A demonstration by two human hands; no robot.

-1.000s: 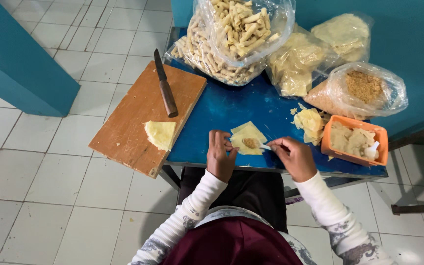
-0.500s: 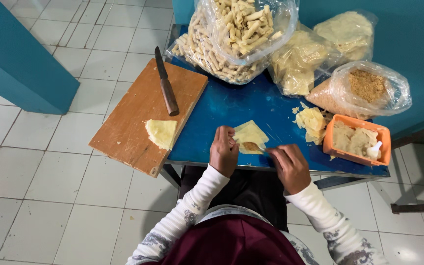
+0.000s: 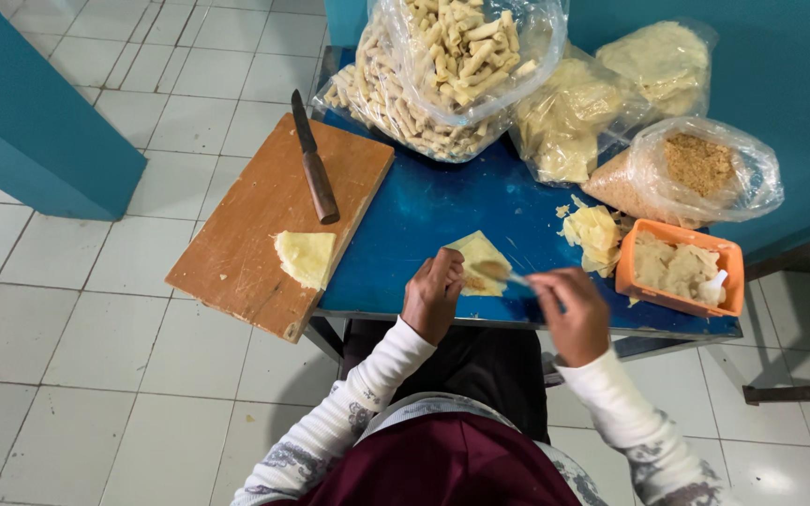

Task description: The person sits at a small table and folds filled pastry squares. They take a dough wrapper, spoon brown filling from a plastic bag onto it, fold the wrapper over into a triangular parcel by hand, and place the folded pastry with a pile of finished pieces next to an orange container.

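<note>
A pale yellow wrapper sheet (image 3: 480,259) lies on the blue table (image 3: 424,215) with brownish filling on it. My left hand (image 3: 431,295) presses on the sheet's near left edge. My right hand (image 3: 572,314) holds a small spoon (image 3: 506,273) whose tip rests on the filling. A stack of cut wrapper pieces (image 3: 592,234) lies to the right, next to an orange tub (image 3: 677,270) of pale filling.
A wooden cutting board (image 3: 255,234) overhangs the table's left side, carrying a knife (image 3: 315,169) and another wrapper piece (image 3: 306,257). Clear bags of rolled snacks (image 3: 442,66), wrappers (image 3: 569,117) and crumbs (image 3: 696,169) crowd the back. White tiled floor lies all around.
My right hand has come back to the wrapper with the spoon, laying filling on it. My left hand has stayed on the sheet's edge.
</note>
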